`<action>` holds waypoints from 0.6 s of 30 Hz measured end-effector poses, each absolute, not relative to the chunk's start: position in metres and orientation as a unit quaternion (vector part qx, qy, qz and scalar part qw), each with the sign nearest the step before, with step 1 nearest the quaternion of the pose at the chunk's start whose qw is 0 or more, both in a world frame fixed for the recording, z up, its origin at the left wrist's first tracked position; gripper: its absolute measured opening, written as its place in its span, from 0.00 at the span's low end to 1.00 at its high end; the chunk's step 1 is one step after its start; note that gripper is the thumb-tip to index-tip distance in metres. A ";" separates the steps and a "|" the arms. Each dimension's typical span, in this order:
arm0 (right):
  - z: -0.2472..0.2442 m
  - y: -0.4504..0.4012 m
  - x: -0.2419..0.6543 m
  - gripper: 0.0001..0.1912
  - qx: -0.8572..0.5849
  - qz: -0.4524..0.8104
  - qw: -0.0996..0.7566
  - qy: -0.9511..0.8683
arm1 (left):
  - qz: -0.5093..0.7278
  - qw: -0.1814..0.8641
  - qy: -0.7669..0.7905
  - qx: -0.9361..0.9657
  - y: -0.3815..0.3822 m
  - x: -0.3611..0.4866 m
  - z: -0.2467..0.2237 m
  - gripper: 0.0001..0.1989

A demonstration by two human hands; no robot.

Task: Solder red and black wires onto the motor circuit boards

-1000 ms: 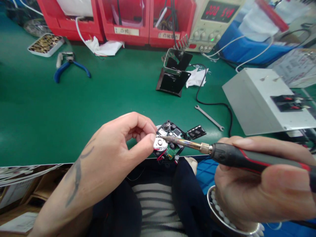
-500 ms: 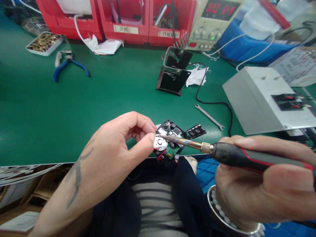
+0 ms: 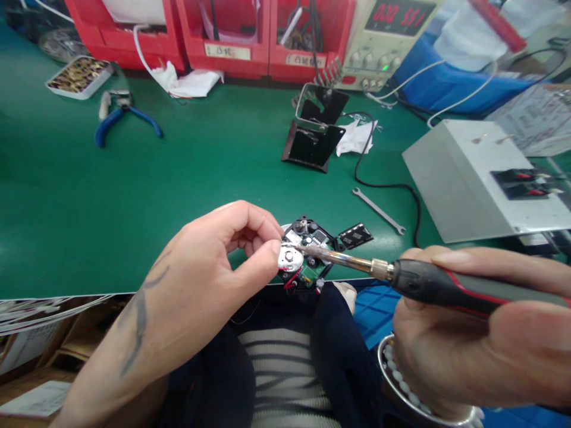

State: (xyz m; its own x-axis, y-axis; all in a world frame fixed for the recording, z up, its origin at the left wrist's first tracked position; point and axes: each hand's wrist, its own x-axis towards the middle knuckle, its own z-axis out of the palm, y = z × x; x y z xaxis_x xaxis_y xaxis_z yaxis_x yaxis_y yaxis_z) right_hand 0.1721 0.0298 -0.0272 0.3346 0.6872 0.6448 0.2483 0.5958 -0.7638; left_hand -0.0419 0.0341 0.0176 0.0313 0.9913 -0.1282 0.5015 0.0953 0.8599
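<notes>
In the head view, my right hand is closed around the dark handle of a soldering iron. The iron's tip reaches left over a small electronic assembly at the bench's front edge. That assembly has a black frame, a green circuit board, a round silver motor-like part and red wires. My left hand pinches at the assembly's left side, thumb and fingertips close to the iron's tip. Whatever lies between those fingertips is too small to make out.
On the green bench lie blue-handled pliers, a wrench and a black patterned piece. Farther back stand a black iron stand, red bins and a power supply. A grey metal box stands right.
The soldering iron and my right hand have shifted slightly right. My left hand and the assembly stay nearly in place. The power supply's red digits read differently.
</notes>
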 end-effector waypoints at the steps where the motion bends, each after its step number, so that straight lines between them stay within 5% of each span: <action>1: -0.027 0.030 0.172 0.13 -0.426 0.160 0.699 -0.552 | 0.309 0.397 0.624 0.598 0.035 -0.042 0.018 0.05; 18: -0.028 0.027 0.171 0.10 -0.395 0.149 0.693 -0.584 | 0.313 0.404 0.623 0.592 0.035 -0.041 0.017 0.05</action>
